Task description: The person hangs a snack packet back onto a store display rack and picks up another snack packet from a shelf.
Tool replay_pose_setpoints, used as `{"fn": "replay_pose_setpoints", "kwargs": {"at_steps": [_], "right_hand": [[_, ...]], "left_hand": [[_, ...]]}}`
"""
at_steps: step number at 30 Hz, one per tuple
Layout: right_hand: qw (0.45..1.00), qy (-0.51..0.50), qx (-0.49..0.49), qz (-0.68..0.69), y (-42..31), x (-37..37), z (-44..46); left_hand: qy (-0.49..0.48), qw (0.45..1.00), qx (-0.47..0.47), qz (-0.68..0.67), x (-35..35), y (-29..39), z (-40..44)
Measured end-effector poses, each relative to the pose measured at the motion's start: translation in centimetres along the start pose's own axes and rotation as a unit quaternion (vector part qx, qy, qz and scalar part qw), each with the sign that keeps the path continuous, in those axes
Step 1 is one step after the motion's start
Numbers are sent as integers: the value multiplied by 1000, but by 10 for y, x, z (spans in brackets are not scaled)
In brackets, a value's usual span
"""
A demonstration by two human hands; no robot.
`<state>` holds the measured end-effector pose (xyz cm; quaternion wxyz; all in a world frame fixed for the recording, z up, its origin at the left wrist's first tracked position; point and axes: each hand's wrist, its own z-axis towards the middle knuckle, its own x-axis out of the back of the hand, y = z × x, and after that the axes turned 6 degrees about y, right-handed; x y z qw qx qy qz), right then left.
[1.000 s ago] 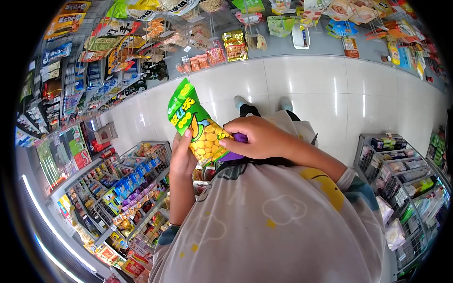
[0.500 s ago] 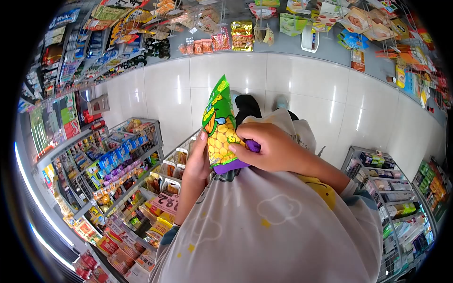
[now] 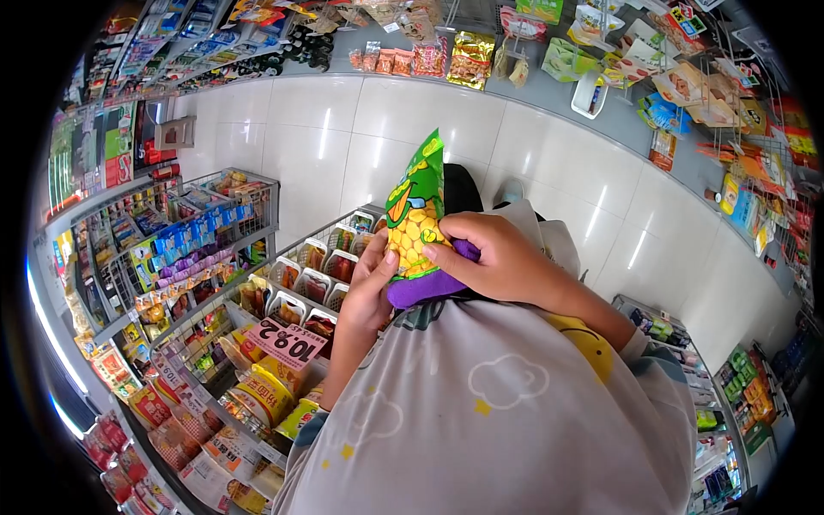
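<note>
A green and yellow snack bag with round yellow pieces printed on it stands tilted in front of my body. My left hand grips its lower left edge, thumb on the front. On the other side my right hand holds the right edge with the thumb across the front. A purple cloth is bunched under and behind the bag, partly hidden by it and by my right hand.
To the left stand wire racks with packaged snacks, white baskets and a pink price sign. Shelves with hanging packets, among them a gold packet, curve along the far side. Another rack is at right. White tiled floor lies between.
My view has turned to the left, so more of the left racks shows. My left thumb has come onto the bag's front. Both hands still hold the bag.
</note>
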<state>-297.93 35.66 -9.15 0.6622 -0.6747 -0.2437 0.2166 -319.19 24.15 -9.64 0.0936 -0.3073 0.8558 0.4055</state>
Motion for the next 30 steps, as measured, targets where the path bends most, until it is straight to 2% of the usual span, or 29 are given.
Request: {"fn": "replay_pose_setpoints", "kwargs": {"at_steps": [6, 15, 17, 20, 26, 30], "right_hand": [[1000, -14, -28, 3, 1, -4, -2], [997, -53, -48, -30, 3, -9, -7], [981, -44, -170, 87, 15, -8, -10], [977, -28, -180, 111, 12, -5, -11], [991, -15, -125, 38, 3, -4, -19], [991, -1, -105, 83, 6, -5, -23]], "left_hand": [[-18, 999, -26, -13, 5, -7, -2], [18, 997, -75, -18, 5, -12, -13], [11, 995, -96, 4, 2, -13, -13], [-7, 993, -119, 25, 0, -6, -18], [-64, 978, -130, 153, -3, 5, -21], [-107, 964, -141, 197, -3, 14, -21]]}}
